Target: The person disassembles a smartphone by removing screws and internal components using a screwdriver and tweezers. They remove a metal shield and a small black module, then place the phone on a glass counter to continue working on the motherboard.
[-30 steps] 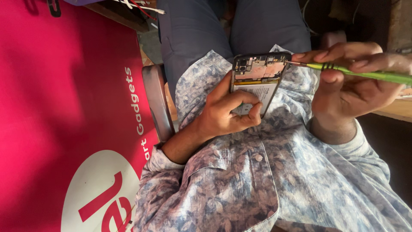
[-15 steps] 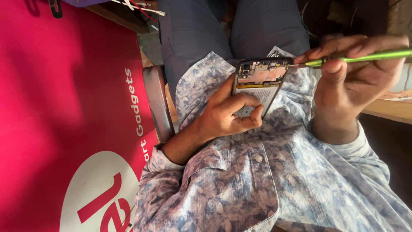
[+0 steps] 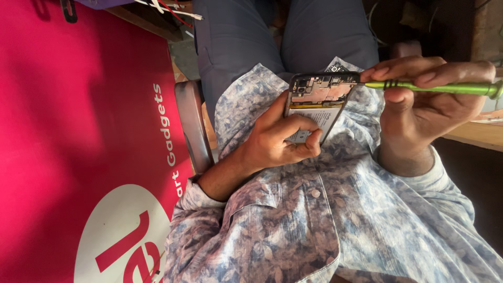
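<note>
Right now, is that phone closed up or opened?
Opened: the phone in the left hand has no back cover; circuit board and battery show.

Green screwdriver (image 3: 435, 87), blue-grey floral shirt (image 3: 314, 220), slate-blue trousers (image 3: 236, 42), red banner (image 3: 78, 147) with white lettering, black-framed phone (image 3: 319, 99).

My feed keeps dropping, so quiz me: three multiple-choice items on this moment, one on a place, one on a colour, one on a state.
1. Where is the screwdriver tip?
A. At the phone's upper right edge
B. On the red banner
C. On the chair arm

2. What colour is the screwdriver's shaft?
A. Blue
B. Green
C. Black

3. What state is the phone in?
A. Back cover on
B. Back open, circuit board showing
C. Screen lit

Answers: 1 A, the tip meets the frame near the board. 2 B, bright green in the right hand. 3 B, board and battery lie bare in the left hand.
</note>
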